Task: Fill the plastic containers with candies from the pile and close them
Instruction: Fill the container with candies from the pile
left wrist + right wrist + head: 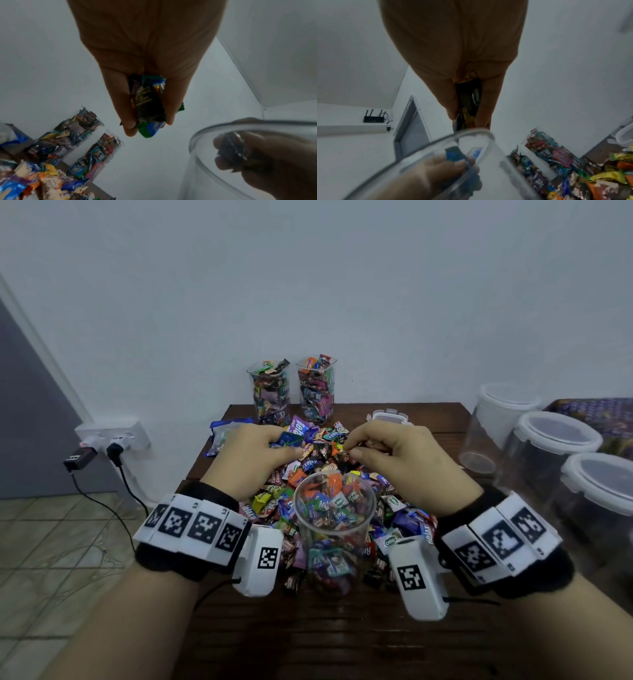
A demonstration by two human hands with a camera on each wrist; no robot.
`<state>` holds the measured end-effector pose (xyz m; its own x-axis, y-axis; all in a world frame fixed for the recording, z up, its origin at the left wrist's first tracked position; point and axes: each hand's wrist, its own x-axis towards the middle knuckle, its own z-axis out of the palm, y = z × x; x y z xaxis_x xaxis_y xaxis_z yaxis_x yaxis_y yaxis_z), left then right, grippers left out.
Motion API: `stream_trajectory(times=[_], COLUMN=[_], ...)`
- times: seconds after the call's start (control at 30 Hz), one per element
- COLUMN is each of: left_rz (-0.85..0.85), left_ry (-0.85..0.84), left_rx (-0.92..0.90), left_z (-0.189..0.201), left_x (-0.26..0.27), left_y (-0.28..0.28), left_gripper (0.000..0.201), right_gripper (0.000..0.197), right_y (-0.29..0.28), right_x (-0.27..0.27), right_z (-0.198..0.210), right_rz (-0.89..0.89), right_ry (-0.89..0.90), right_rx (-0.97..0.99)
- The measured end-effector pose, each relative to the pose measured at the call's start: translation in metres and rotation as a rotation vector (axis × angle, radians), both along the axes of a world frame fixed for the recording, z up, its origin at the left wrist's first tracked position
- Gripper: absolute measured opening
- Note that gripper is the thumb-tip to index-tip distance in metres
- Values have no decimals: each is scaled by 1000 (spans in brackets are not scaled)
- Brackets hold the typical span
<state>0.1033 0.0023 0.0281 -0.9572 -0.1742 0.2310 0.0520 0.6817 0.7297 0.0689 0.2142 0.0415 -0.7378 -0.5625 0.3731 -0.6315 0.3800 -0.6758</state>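
A clear plastic container (334, 529), partly filled with wrapped candies, stands open near the table's front, in the candy pile (318, 460). Its rim shows in the left wrist view (231, 125) and the right wrist view (453, 136). My left hand (253, 457) hovers over the pile behind the container and grips several candies (149, 102). My right hand (387, 457) is level with it on the right and pinches dark-wrapped candies (469, 100). Two full containers (269, 392) (317, 390) stand without lids at the table's back edge.
A white clip lid (390, 416) lies behind the pile. Three empty lidded containers (500, 426) (548, 453) (596, 498) stand at the right. An opened blue candy bag (219, 436) lies at the left edge. A wall socket with plugs (113, 440) is left of the table.
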Motion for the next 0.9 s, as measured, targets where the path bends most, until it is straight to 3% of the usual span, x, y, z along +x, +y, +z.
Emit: stream_trajectory(times=[0.23, 0.37, 0.57, 0.73, 0.9], left_rz=[-15, -28, -49, -58, -94], left_ry=[-12, 6, 12, 30, 68], left_rx=[-49, -32, -36, 17, 99], left_z=[-2, -1, -2, 4, 15], left_x=[9, 11, 12, 18, 26], left_y=[4, 5, 4, 6, 15], left_gripper=[22, 7, 8, 6, 9], right_gripper=[12, 14, 20, 49, 101], right_y=[-8, -9, -11, -7, 3], right_x=[22, 25, 28, 34, 39], right_z=[-8, -11, -17, -26, -44], right_rz=[88, 99, 124, 61, 35], right_ry=[60, 96, 115, 96, -281], right_rx=[91, 130, 94, 2, -78])
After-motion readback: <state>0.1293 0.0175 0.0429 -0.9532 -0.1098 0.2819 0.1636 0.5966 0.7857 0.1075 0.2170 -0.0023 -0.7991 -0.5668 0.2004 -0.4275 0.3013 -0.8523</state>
